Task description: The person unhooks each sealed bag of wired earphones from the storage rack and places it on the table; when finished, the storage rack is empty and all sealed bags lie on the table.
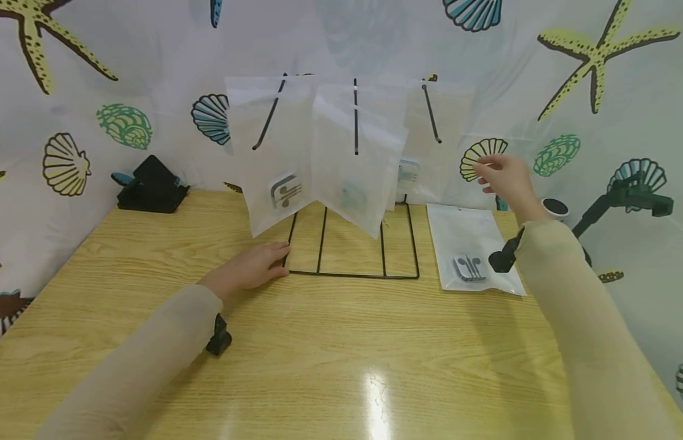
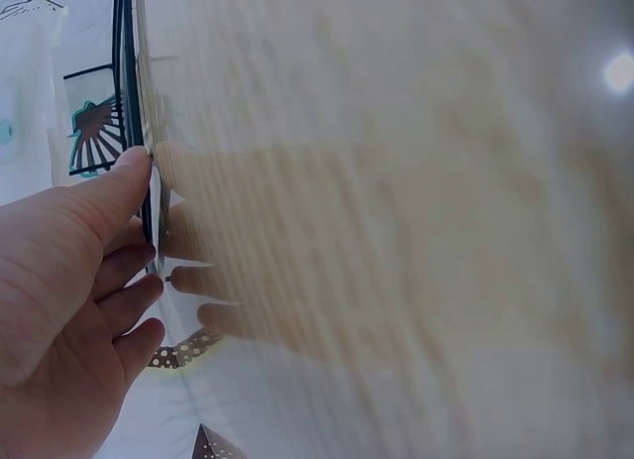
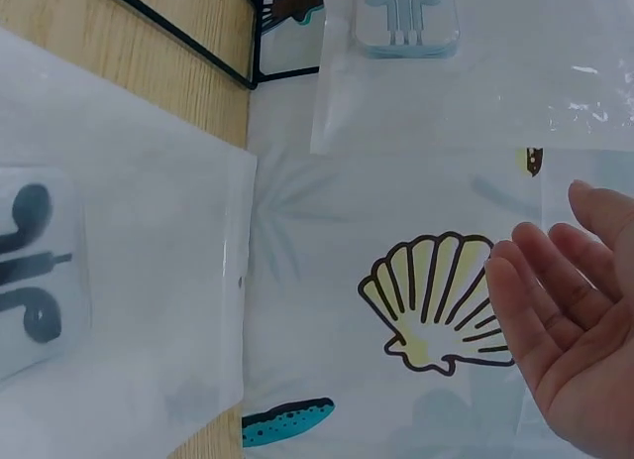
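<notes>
My left hand [image 1: 253,264] rests at the left front of a black wire rack [image 1: 352,275], fingertips and thumb touching its base wire. In the left wrist view, the fingers [image 2: 134,305] are slightly bent beside the wire. My right hand [image 1: 509,180] is raised right of the rack, holding nothing, its fingers loosely bent. White translucent bags hang from the rack's three hooks: a left bag [image 1: 272,134] with dark earphones in a case, a middle bag [image 1: 360,165] with blurred teal contents, and a right bag [image 1: 443,146] with pale earphones [image 3: 406,18].
Another white bag [image 1: 465,232] with a dark earphone case lies flat on the wooden table [image 1: 319,354], right of the rack. A black stand [image 1: 153,186] is at the back left. At the right are a white round object [image 1: 556,208] and a black jointed arm [image 1: 622,198].
</notes>
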Motion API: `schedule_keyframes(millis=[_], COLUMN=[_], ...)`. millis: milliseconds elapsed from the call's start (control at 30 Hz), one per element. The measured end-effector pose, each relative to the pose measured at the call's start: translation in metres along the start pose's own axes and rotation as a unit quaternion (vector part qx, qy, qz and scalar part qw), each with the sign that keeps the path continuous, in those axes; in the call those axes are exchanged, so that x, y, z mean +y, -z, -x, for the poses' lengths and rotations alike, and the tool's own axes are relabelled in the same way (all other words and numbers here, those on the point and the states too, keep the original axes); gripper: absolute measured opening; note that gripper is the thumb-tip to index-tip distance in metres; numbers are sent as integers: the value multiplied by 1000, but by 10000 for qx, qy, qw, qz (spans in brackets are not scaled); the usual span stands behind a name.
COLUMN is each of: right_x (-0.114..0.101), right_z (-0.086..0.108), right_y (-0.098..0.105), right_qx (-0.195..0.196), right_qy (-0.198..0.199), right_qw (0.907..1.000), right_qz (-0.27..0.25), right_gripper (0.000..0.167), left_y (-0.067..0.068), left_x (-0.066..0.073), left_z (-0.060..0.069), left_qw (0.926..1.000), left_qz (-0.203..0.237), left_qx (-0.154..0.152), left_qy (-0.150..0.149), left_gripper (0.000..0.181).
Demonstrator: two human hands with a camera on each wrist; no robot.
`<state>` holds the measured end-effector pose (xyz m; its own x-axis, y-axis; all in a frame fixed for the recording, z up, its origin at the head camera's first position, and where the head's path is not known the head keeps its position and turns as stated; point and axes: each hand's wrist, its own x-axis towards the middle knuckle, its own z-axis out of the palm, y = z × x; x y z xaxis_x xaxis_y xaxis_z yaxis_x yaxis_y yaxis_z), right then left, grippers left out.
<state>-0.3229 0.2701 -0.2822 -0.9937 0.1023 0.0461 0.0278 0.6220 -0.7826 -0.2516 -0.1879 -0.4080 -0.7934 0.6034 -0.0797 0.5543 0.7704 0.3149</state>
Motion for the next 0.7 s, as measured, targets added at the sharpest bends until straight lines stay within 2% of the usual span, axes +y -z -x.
schedule_keyframes(millis=[333, 533, 700], right_x=[-22, -28, -31], right_z=[-12, -18, -23], right_y=[-14, -23, -27], right_qx=[111, 236, 523], right_qy=[432, 376, 240], right_qw=[9987, 9924, 9773], right_qz=[-246, -1148, -2038], right_gripper=[48, 50, 47], left_y=[1, 1, 0], left_x=[1, 1, 0], left_z=[0, 0, 0], left_qw=[10000, 10000, 10000], left_qz=[-70, -56, -20], left_qx=[17, 24, 22], left_qy=[-29, -27, 0], left_gripper=[57, 57, 57])
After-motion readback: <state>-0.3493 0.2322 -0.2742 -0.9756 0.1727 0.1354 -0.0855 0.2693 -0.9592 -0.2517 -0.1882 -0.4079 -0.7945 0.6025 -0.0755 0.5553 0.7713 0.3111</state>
